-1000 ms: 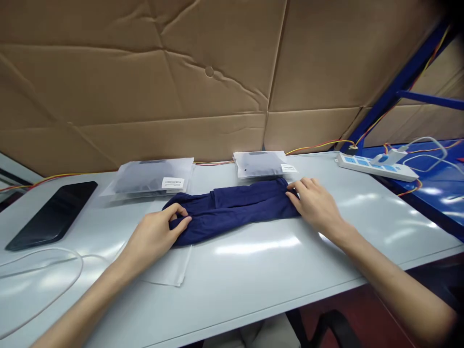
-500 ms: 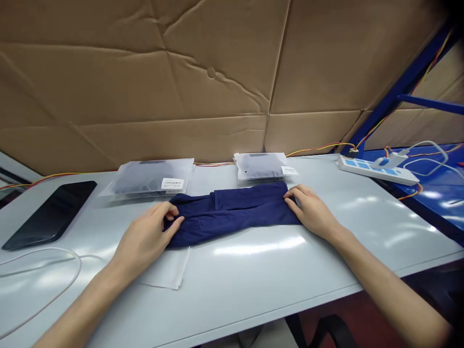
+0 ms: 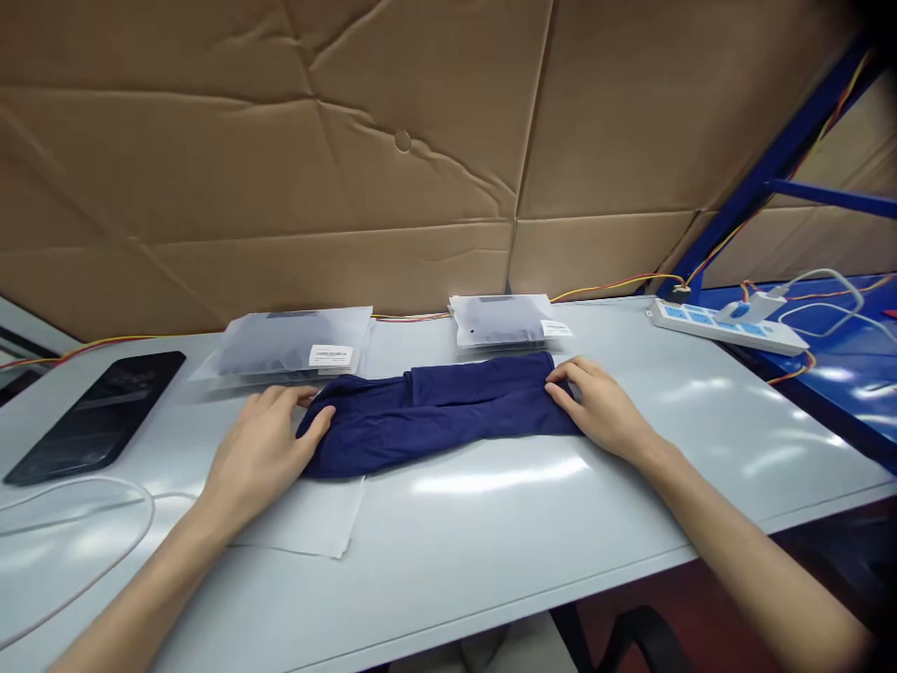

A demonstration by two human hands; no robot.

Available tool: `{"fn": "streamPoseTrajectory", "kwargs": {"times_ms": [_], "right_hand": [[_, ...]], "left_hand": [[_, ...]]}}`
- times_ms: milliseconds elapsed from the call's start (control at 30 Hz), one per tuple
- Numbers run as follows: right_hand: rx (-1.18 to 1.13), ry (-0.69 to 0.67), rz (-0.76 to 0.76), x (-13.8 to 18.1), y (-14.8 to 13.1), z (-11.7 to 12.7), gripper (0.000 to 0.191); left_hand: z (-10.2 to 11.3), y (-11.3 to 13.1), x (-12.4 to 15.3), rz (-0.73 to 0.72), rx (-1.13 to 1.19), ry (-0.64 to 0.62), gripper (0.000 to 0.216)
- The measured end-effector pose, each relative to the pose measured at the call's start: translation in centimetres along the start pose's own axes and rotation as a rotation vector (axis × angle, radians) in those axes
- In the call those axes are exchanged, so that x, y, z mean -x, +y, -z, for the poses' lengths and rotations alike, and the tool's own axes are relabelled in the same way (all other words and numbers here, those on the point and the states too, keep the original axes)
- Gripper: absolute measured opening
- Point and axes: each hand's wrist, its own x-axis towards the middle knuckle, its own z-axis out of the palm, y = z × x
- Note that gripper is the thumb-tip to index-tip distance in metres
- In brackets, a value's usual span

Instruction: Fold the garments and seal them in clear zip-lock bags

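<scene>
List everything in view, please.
table: 1, pale grey, foreground
folded cloth: 1, navy, centre
packets: at least 2, frosted, behind cloth
plastic sheet: at least 1, whitish, left front
flat device: 1, black, left
cables: several, white, both sides
power strip: 1, white, right
plugs: count unclear, white, right
wires: several, red and yellow, rear
cardboard: count unclear, brown, rear
frame: 1, blue, right
chair: 1, black, below
left hand: 1, bare, cloth's left
right hand: 1, bare, cloth's right

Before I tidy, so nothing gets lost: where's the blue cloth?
In the head view, the blue cloth lies mid-picture on the table, between the left hand and right hand, in front of the packets.
</scene>
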Motion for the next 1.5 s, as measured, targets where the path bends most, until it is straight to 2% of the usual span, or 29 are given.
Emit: {"fn": "streamPoseTrajectory", "kwargs": {"times_ms": [200,367,567,700,900,1067,1167,1500], "right_hand": [[-0.008,-0.001,0.002,0.1,-0.2,0.0,0.017],[-0.006,0.005,-0.001,0.1,-0.3,0.0,0.016],[-0.023,0.003,-0.013,0.1,-0.4,0.1,0.017],[-0.020,0.004,-0.005,0.2,-0.5,0.1,0.016],[-0.020,0.003,0.003,0.1,-0.3,0.1,0.017],[-0.024,0.006,0.001,0.1,-0.4,0.1,0.018],[-0.020,0.010,0.003,0.1,-0.4,0.1,0.018],[-0.026,0.014,0.006,0.2,-0.4,0.0,0.019]], "left_hand": [[-0.1,-0.3,-1.4,0.000,0.168,0.008,0.044],[0.2,0.1,-1.2,0.019,0.305,0.048,0.034],[1.4,0.7,-0.4,-0.150,0.416,0.034,0.025],[1.4,0.9,0.1,-0.197,0.392,-0.019,0.031],[0.7,1.4,0.3,-0.200,0.307,-0.021,0.035],[0.9,1.6,0.6,-0.320,0.192,0.123,0.026],[0.8,1.6,0.8,-0.343,0.155,0.193,0.025],[-0.2,1.1,0.6,-0.366,0.213,0.054,0.030]]}}
